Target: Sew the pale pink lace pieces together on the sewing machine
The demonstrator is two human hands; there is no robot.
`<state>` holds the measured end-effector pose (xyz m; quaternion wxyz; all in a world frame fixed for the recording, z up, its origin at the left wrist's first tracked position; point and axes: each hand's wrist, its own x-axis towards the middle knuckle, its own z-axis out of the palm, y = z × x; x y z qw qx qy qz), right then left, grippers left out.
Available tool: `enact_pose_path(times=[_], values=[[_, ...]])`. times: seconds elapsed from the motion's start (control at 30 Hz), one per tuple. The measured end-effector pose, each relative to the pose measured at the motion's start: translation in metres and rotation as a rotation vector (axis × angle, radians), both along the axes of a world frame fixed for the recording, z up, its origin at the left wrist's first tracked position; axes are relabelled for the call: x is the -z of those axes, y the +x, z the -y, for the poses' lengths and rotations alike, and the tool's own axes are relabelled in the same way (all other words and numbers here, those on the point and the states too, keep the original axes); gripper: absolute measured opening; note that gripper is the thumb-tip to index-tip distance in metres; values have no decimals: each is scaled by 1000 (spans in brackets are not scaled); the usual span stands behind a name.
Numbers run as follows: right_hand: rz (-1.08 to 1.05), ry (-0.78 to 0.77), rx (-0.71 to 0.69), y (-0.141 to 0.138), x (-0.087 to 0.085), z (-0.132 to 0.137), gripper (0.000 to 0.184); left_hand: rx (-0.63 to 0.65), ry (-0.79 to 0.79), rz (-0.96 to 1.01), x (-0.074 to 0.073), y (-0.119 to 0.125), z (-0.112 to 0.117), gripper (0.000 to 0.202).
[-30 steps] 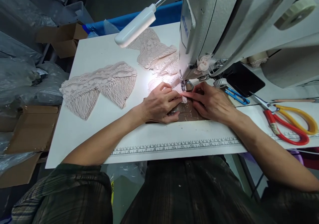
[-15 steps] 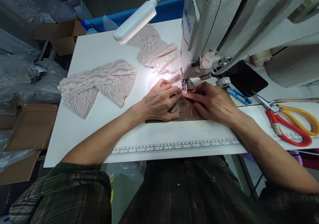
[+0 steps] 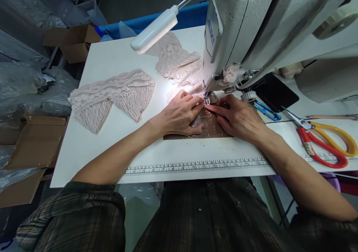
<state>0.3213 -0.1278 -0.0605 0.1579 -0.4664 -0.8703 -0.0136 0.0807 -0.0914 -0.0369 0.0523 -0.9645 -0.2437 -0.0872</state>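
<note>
Pale pink lace fabric [image 3: 188, 80] runs from behind the presser foot [image 3: 210, 98] of a white sewing machine [image 3: 226, 31] to my fingertips. My left hand [image 3: 180, 114] lies just left of the foot, thumb apart, its index finger and neighbours closed on the lace edge. On the other side, my right hand [image 3: 240, 117] pinches at the same spot, its fingertips almost meeting the left ones. The bit of lace between them is mostly hidden. Beneath both hands is a brown plate [image 3: 208, 127] with a worn surface. A second lace piece [image 3: 112, 95], with two pointed cups, lies flat at left.
A white lamp [image 3: 155, 28] hangs over the lace. At right lie blue thread snips [image 3: 267, 111], a black phone-like slab [image 3: 275, 89] and scissors [image 3: 324, 140] with red and yellow handles. A ruler strip [image 3: 195, 167] follows the table's front edge. Cardboard boxes [image 3: 74, 43] stand at left.
The view has shifted slightly. Both hands stay by the presser foot with almost the same grip. A small red mark now shows on the brown plate below the fingertips.
</note>
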Motion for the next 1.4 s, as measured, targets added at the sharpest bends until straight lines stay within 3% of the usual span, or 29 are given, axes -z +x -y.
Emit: enact_pose_path(times=[0.17, 0.37, 0.47, 0.53, 0.7, 0.9, 1.07, 1.4], values=[[-75, -70, -17, 6, -4, 1, 44, 4, 8, 25, 4, -1, -4, 57], [-288, -366, -60, 20, -30, -3, 47, -4, 3, 36, 6, -2, -7, 58], [-389, -543, 19, 22, -37, -12, 64, 2, 7, 44, 7, -2, -8, 58], [-477, -582, 85, 20, -35, -18, 66, 0, -1, 43, 7, -2, -8, 59], [-472, -477, 188, 14, -21, -23, 65, -8, -34, 50, 7, -3, -8, 57], [-420, -296, 73, 12, -15, -10, 45, -34, -34, 88, 10, -3, -8, 54], [-399, -236, 138, 13, -9, -8, 39, -64, -46, 102, 11, -4, -9, 55], [-291, -187, 114, 19, -8, -12, 29, -75, -79, 170, 13, -4, -8, 51]])
